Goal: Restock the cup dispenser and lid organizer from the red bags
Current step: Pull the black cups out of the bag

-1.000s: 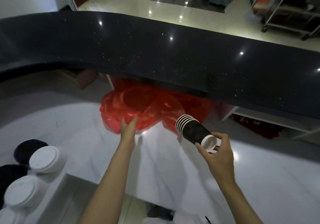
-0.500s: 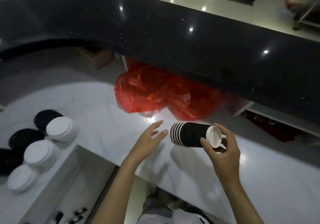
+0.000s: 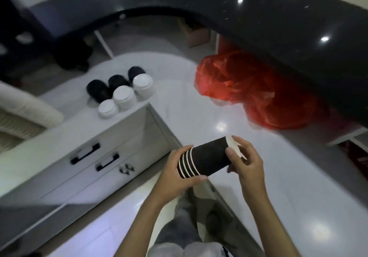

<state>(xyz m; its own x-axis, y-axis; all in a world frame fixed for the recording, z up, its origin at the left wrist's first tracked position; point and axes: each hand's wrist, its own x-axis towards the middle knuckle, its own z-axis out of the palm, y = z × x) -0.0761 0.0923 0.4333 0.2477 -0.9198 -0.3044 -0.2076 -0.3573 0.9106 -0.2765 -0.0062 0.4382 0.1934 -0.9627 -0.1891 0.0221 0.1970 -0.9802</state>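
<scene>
Since a half-second ago your left hand (image 3: 175,169) has come in from open air and now grips the rim end of the cup stack (image 3: 205,161); your view has swung left, bringing the organizer (image 3: 121,91) into sight. Right hand (image 3: 245,163) holds the base end, fingers curled round it. Stack lies level between both hands, over the bench (image 3: 199,109) edge, long axis left-right, rims pointing left. Red bags (image 3: 258,93) sit on the bench beyond, well apart. Organizer stands left and farther off, black and white lid stacks upright in it. Left hand is nearer it. Dispenser: a pale ribbed column (image 3: 25,105) at far left may be it; too blurred to tell.
</scene>
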